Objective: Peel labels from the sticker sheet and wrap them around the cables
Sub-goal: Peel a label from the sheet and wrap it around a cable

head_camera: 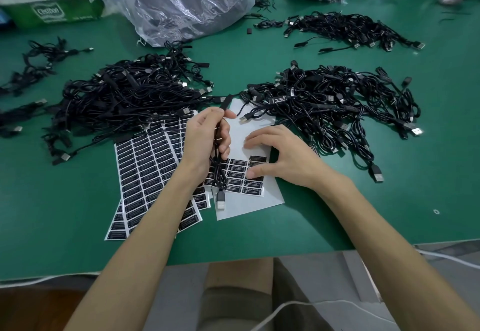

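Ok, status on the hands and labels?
Left hand grips a cable. Right hand presses the sticker sheet, thumb on labels. Cable hangs across some labels.

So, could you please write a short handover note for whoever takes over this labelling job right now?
Left grip: holds one black USB cable, its plug hanging over the sheet; no label visible on it.
Right grip: fingers rest on the mostly used white sticker sheet, thumb at the remaining black labels; none plainly lifted.
Full black-label sheets lie fanned to the left.
Done: the right-hand black cable pile shows some labelled cables.
Left: the left-hand black cable pile seemingly waits. Peel a label, wrap the held cable, then continue.
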A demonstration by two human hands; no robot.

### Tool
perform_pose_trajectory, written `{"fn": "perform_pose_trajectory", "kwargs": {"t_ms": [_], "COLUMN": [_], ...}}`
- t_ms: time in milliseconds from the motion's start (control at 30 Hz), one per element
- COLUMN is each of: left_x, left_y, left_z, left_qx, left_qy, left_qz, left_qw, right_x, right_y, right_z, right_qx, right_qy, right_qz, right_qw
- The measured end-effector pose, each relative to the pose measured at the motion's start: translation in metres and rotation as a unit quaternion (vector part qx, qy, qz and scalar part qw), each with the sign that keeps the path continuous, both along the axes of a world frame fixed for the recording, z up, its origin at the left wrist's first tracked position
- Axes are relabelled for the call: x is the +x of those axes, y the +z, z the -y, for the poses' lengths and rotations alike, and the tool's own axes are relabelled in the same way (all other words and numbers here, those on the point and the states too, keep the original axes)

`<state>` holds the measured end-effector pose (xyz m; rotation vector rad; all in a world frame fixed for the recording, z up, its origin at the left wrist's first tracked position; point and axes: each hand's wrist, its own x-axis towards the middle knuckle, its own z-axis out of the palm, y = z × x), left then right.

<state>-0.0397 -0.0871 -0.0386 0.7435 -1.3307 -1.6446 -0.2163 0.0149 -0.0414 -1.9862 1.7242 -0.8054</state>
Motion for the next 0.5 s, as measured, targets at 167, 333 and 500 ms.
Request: {"fn": "perform_pose_trajectory", "kwargs": {"t_ms": [167,333,500], "left_x": [-0.0003,-0.0001,0.0001], "left_y": [0.0004,0.0014,0.0015], "left_z": [-0.0006,-0.0025,-0.0030], "left_qx": [-0.001,-0.013,-0.013], "left_qy": [-0.010,-0.021,-0.016], "left_qz": [0.011,0.026,0.029], "left_qw": [1.000,0.999,0.999], "right_x": [-0.0038,-0.0029,-0.0022], "right_y": [-0.0001,-0.0035,-0.0054], "right_z": [0.0021,0.0033,0.0036], "right_qx": [0.021,0.000,-0.014], "right_qy": [0.009,-0.013,-0.024], "right_qz": [0.020,0.030,0.027], "right_qw": [1.000,0.999,0.999]}}
